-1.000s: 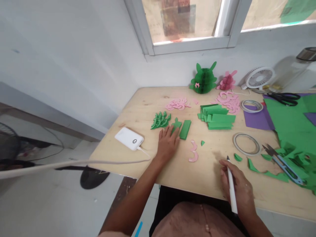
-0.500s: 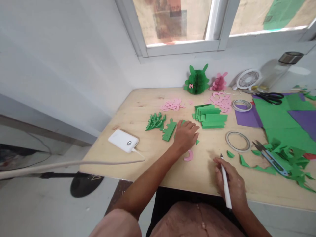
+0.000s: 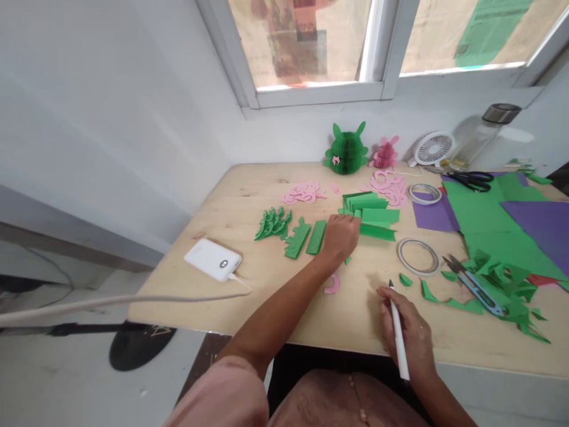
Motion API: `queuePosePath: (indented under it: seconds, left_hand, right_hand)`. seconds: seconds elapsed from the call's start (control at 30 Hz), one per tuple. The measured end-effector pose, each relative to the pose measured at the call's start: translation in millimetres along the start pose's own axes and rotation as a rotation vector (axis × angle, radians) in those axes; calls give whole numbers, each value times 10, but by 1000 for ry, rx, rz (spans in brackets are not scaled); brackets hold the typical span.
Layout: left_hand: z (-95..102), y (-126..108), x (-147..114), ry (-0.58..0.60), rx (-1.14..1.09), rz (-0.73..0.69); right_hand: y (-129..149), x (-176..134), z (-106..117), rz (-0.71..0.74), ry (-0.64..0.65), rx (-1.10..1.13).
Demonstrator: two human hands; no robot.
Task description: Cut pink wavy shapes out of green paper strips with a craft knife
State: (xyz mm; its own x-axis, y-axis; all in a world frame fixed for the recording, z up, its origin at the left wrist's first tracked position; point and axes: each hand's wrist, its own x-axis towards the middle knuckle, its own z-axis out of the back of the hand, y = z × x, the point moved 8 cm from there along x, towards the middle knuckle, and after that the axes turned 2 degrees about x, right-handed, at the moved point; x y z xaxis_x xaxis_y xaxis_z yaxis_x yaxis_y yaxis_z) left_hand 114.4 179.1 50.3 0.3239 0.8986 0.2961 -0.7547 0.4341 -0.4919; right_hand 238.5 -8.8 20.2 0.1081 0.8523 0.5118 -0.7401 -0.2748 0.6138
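My left hand point(image 3: 341, 238) is closed at the near left edge of a pile of folded green paper strips point(image 3: 376, 214). Its fingers pinch the end of the nearest strip point(image 3: 377, 232), which tilts a little; the fingertips are partly hidden. Left of that hand lie a green rectangular piece point(image 3: 316, 237), a green crown-shaped cutout point(image 3: 297, 238) and a heap of curled green cutouts point(image 3: 273, 223). A curved pink paper piece point(image 3: 332, 285) lies below the wrist. My right hand point(image 3: 409, 335) grips a white pen point(image 3: 399, 339), its dark tip pointing up and away from me.
A white power bank point(image 3: 213, 259) with a cable sits at left. Tape rolls point(image 3: 418, 257), blue thread snips point(image 3: 478, 287), green scraps, black scissors point(image 3: 471, 180) and coloured sheets point(image 3: 484, 207) occupy the right. Pink cutouts point(image 3: 303, 193), paper figures point(image 3: 347, 151) and a fan point(image 3: 433, 148) are farther back.
My left hand has moved slightly up and right, off the green rectangular piece, and its fingers have closed at the strip pile. My right hand still holds the pen. The view has shifted slightly.
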Motion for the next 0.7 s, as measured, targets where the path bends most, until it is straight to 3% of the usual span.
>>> queuePosePath:
  seconds: [0.2,0.43,0.7]
  left_hand:
    - [141,135,-488,-5,-479,245]
    - [102,-24,-1121,125,-998,434]
    - [-9,-108,-1447,149,-1260,599]
  right_hand:
    - [-115,-5,29,-198,16,125]
    - [-134,297,0,-527,-26,493]
    - [53,564,-140,-582,-20,623]
